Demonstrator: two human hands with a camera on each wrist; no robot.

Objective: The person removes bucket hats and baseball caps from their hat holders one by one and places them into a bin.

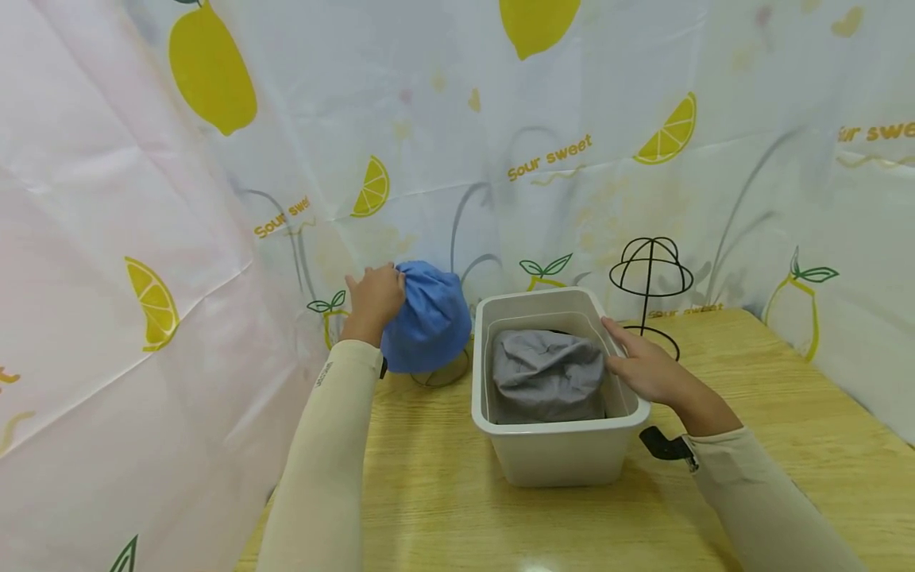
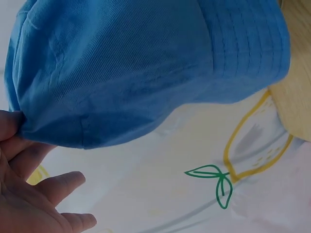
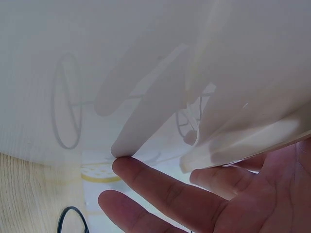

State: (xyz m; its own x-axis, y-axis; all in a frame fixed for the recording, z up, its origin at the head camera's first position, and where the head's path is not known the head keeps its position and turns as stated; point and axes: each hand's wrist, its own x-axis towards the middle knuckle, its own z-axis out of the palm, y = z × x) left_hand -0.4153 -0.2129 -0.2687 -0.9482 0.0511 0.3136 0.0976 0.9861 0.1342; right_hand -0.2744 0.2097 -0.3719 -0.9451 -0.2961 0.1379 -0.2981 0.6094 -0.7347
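My left hand (image 1: 376, 300) pinches the crown of a blue bucket hat (image 1: 430, 318) at the back left. In the left wrist view, thumb and finger meet on the cloth of the hat (image 2: 116, 68), while the other fingers stick out free. Below the brim shows part of a wire stand's round base (image 1: 442, 375); the rest of that stand is hidden. With my right hand (image 1: 646, 367) I hold the right rim of a whitish plastic bin (image 1: 565, 457). Fingers (image 3: 165, 189) lie along its outer wall in the right wrist view. Inside the bin lies a crumpled grey cloth hat (image 1: 546, 373).
A bare black wire hat stand (image 1: 649, 294) stands behind my right hand, to the right of the bin. Everything rests on a light wooden table (image 1: 429, 492). A lemon-printed curtain (image 1: 429, 103) hangs close behind and along the left side.
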